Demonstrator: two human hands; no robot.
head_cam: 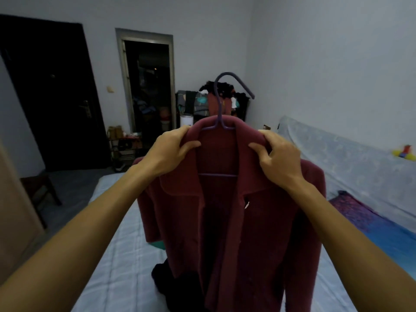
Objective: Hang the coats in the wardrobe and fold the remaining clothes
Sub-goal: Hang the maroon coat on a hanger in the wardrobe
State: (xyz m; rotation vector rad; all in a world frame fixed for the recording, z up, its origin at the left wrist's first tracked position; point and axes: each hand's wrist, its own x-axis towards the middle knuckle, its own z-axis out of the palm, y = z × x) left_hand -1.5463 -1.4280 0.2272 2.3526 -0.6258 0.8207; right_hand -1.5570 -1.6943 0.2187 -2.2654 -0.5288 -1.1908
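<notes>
Maroon coat [238, 221] held up at frame centre over the bed [117, 255], already on a purple hanger [221, 122]; hook [234, 84] sticks up at 12 o'clock above the collar, bent over toward 2 o'clock. Hanger's lower bar shows across the open neck between the two lapels. Coat front hangs open, hem runs out of frame at 6 o'clock

Left hand [173, 152] at 10 o'clock of the collar, fingers curled closed over the coat's left shoulder edge, thumb [191, 145] pressed on the front of the fabric. Right hand [276, 158] at 2 o'clock of the collar, fingers wrapped over the other shoulder, thumb pinching the lapel from the front. Both grip coat fabric; cannot tell if the hanger arms are inside the grips. Both forearms bare, reaching in from 7 and 5 o'clock

Dark garment [166, 278] lies on the bed at 7 o'clock of the coat, partly hidden behind it; small teal piece [157, 245] peeks out at the coat's left edge. Clothes pile [216, 97] on a rack behind the hook, far side of room. Open doorway [148, 86] at 11 o'clock, dark door [51, 91] at 9–10 o'clock. Sofa with pale cover [349, 158] at 3 o'clock, toy [404, 153] on it
</notes>
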